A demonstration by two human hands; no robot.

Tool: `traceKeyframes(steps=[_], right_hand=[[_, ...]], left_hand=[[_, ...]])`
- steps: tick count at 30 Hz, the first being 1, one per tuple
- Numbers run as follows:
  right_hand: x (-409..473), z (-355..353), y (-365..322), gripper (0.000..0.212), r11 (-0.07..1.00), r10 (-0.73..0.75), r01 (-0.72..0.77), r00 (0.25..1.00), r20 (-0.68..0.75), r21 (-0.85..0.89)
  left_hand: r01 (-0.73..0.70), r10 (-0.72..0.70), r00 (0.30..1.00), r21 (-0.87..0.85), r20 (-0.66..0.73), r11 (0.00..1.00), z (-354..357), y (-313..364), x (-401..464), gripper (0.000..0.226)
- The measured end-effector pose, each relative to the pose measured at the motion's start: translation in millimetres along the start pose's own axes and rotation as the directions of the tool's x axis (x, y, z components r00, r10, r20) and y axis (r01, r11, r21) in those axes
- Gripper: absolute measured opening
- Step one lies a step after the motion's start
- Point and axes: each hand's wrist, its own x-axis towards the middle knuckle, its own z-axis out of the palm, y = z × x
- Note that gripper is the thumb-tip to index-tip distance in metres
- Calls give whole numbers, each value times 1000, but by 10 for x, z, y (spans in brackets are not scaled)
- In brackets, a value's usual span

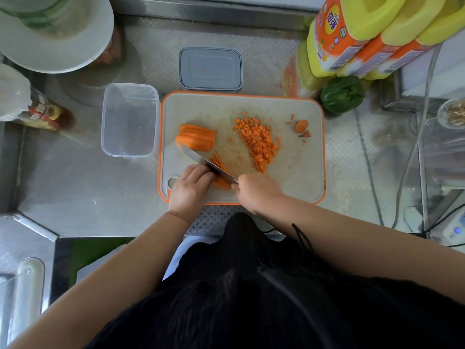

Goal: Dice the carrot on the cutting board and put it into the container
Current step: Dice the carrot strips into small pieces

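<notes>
A white cutting board (pixel 297 157) with an orange rim lies on a steel counter (pixel 83 192); on it the right hand (pixel 256 191) is curled round the handle of a knife (pixel 208 163), though the handle itself is hidden inside the fist and only the blade shows, running up and to the left across the board. The left hand (pixel 190 188) rests with bent fingers on a small bundle of carrot strips (pixel 221 183) at the near edge; the fingers cover most of the bundle, so how firmly they hold it cannot be told, and only the ends of the strips show on either side of the blade. A second stack of carrot sticks (pixel 197 137) lies near the board's left edge, just beyond the knife tip; a heap of carrot dice (pixel 259 142) sits in the middle of the board, with stray bits scattered round it; a carrot end (pixel 301 125) and a few scraps lie apart toward the right.

A clear container (pixel 129 119) stands just left of the board, nothing orange showing inside it; its grey lid (pixel 210 68) lies beyond the board with one tiny orange speck on it. A green pepper (pixel 342 93) sits at the board's far right corner, partly tucked under yellow-and-orange bottles (pixel 352 34) that the frame cuts off at the top. At the far left a white bowl (pixel 55 34) and a labelled bottle (pixel 47 114) are partly cut off and blurred; the label cannot be read.
</notes>
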Motion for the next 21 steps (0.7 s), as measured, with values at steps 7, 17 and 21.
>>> traceKeyframes(steps=[7,17,21], right_hand=[[-2,79,88,34,996,-1,6,998,-56,89],[-153,-6,114,37,997,-5,9,999,-48,76],[-146,-24,103,35,998,0,2,1000,-19,64]], left_hand=[[-9,6,998,51,69,999,-40,-23,-18,21],[-39,33,994,61,101,997,-59,-70,-14,21],[-62,57,995,57,87,996,-66,-85,-23,21]])
